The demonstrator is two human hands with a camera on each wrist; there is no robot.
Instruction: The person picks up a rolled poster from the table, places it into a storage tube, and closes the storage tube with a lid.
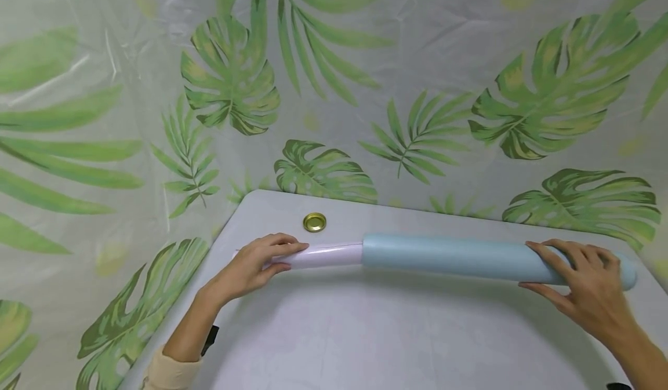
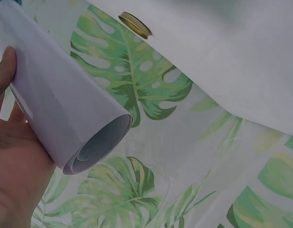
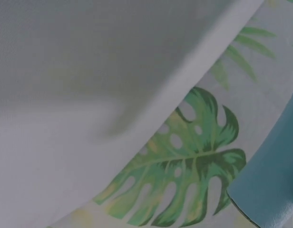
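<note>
A light blue tube [image 1: 449, 255] is held level over the white table. From its left end sticks a rolled glossy white sheet [image 1: 331, 254]. My left hand [image 1: 247, 265] grips that roll near its free end, thumb below and fingers above. In the left wrist view the coiled layers of the white roll [image 2: 84, 114] show at its open end, with my left hand [image 2: 20, 161] curled round its side. Near the tube's right end, my right hand [image 1: 592, 285] holds it with spread fingers over the top. The right wrist view shows one end of the blue tube [image 3: 268, 180].
A gold jar lid [image 1: 315, 222] lies on the white table [image 1: 365, 332] near its back edge, behind the roll. Around the back and left side hangs a leaf-patterned plastic sheet [image 1: 334, 123]. The table's back edge runs just behind the tube.
</note>
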